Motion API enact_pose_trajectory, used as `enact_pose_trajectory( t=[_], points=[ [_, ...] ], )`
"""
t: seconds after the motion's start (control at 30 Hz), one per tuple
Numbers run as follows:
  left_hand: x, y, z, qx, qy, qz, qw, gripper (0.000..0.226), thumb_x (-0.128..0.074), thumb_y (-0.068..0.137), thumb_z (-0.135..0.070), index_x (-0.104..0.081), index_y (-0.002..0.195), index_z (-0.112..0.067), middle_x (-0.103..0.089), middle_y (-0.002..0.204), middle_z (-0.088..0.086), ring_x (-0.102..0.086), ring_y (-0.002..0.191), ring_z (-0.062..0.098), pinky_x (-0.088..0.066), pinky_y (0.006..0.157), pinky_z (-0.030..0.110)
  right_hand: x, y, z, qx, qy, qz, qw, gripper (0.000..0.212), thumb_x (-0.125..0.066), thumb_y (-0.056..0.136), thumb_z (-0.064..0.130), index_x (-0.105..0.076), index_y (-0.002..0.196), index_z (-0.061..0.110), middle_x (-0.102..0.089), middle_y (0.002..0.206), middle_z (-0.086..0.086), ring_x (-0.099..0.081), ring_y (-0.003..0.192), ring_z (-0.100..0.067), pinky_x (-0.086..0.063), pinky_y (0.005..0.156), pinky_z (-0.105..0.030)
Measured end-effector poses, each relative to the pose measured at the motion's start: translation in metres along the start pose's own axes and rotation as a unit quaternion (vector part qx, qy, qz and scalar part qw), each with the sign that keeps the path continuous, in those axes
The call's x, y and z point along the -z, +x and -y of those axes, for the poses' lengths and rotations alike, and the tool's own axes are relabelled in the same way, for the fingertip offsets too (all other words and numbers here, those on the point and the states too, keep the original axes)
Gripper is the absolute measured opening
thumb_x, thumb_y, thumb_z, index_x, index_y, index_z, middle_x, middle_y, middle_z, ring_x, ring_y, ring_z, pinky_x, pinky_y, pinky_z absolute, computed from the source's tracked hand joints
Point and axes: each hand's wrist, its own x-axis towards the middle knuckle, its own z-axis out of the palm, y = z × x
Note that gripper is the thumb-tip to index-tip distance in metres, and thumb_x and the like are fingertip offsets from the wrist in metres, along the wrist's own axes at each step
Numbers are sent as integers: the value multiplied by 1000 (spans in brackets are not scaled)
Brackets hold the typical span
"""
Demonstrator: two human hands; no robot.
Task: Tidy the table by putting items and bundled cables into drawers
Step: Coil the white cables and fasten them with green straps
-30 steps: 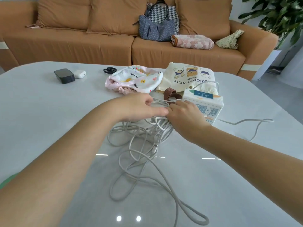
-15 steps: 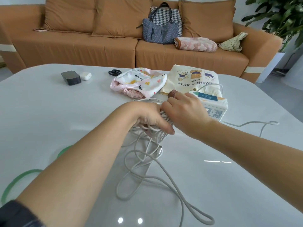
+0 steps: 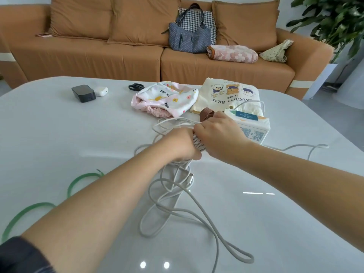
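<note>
Your left hand (image 3: pixel 180 143) and right hand (image 3: pixel 218 134) both clench the coiled cable (image 3: pixel 198 144); its loose loops sprawl on the table (image 3: pixel 59 125), beside the tissue pack (image 3: pixel 254 133)

Bare left hand (image 3: pixel 181 143), bare right hand (image 3: pixel 218 134), dark sleeve (image 3: pixel 17 256)

White table (image 3: pixel 59 134) with cable (image 3: pixel 198 144), scissors (image 3: pixel 136 87), tissues (image 3: pixel 254 131)

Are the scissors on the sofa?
No, the scissors lie on the table, in front of the sofa.
</note>
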Motion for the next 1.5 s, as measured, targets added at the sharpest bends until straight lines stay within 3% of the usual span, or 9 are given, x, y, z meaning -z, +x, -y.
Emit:
enact_pose_trajectory(
  t=[0.2,0.37,0.5,0.63,0.83,1.03,1.17,1.3,1.5],
  points=[
    [-17,-2,12,-86,218,-225,946,30,-56,80,-12,-55,109,-22,-62,101,2,-62,92,29,-33,61,31,25,6,-4,-99,172,224,954,14,-58,75,20,-57,88,15,-50,69,3,-51,65,-19,-37,50,-25],
    [-15,2,27,-182,320,-357,859,33,-72,47,1,-57,73,-13,-54,65,5,-57,54,28,-24,43,22,30,10,-6,-185,431,323,822,14,-59,76,11,-61,87,2,-66,57,-5,-58,42,-10,-42,41,-16],
    [-15,6,31,-223,283,-293,886,40,-78,47,-4,-59,81,-12,-56,77,7,-58,65,29,-31,51,27,14,4,7,-195,403,294,844,6,-56,77,13,-56,77,7,-63,54,-5,-62,44,-19,-50,47,-22],
    [-10,-14,35,-273,184,-223,918,63,-79,65,-27,-52,121,-16,-51,122,7,-53,108,27,-44,90,42,-5,-12,12,-216,316,260,886,11,-58,77,25,-51,76,15,-53,67,2,-57,68,-24,-46,58,-28],
    [-21,-80,48,-406,30,-151,901,40,-66,79,-48,-55,106,-21,-62,95,-8,-58,87,11,-47,80,31,-18,-21,7,-280,310,250,874,16,-60,74,31,-47,76,21,-57,80,-1,-58,77,-26,-48,63,-31],
    [-58,-72,60,-501,199,-124,833,35,-54,89,-51,-59,86,-16,-55,70,-1,-53,64,21,-39,56,29,-27,-22,6,-295,298,242,875,24,-55,72,40,-53,82,19,-58,77,-2,-57,72,-24,-44,59,-30],
    [-53,-40,64,-399,267,-146,865,31,-45,87,-37,-61,72,-16,-61,62,2,-63,56,26,-44,46,29,-19,-24,6,-315,325,235,860,14,-58,72,27,-53,77,15,-55,68,-3,-55,65,-23,-39,52,-26],
    [-39,-14,53,-153,349,-131,915,33,-32,101,-35,-56,112,-17,-66,110,8,-62,101,32,-34,66,32,-4,-26,3,-364,406,192,816,10,-58,74,13,-50,68,14,-58,60,-4,-58,57,-24,-50,54,-30],
    [-21,28,34,173,195,-81,962,35,-36,100,-23,-54,128,-12,-53,135,10,-51,123,30,-42,93,35,9,-22,-9,-440,515,70,732,9,-56,74,7,-52,67,11,-56,53,-7,-57,44,-22,-54,54,-35]
  ],
)
